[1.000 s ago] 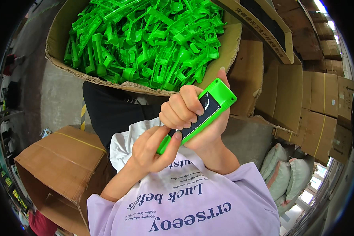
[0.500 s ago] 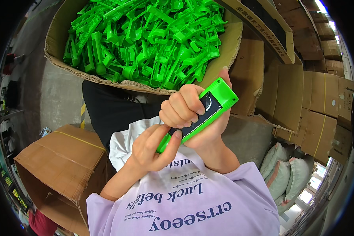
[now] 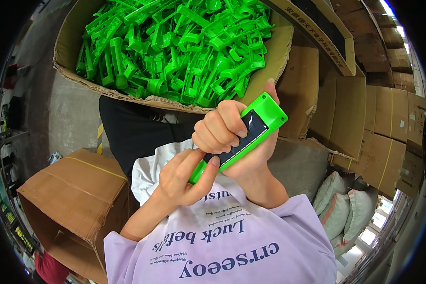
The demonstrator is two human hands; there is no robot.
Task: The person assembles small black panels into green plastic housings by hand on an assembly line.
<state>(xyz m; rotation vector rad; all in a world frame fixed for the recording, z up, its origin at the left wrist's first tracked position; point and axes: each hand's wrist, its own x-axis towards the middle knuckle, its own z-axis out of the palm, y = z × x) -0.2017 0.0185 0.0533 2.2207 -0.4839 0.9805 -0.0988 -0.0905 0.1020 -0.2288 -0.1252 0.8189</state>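
In front of my chest I hold a long green plastic casing (image 3: 272,112) with a dark glossy panel (image 3: 254,126) set into its face, tilted up to the right. My right hand (image 3: 221,127) is closed around it, its fingers curled over the panel and its thumb along the far end. At the lower left end, my left hand (image 3: 177,179) pinches the casing, thumb and fingertips at the panel's edge. Fingers hide the panel's middle and lower part. Beyond my hands, a big cardboard box (image 3: 142,101) is heaped with bright green plastic parts (image 3: 175,52).
An open cardboard box (image 3: 71,189) lies at my left. Further cartons (image 3: 383,113) are stacked along the right, with stuffed pale sacks (image 3: 348,213) below them. A cardboard tray with a dark inside (image 3: 333,33) stands at the upper right.
Both hands keep nearly the same grip and place. The casing has shifted very slightly, and the bright curved reflection on its panel has faded.
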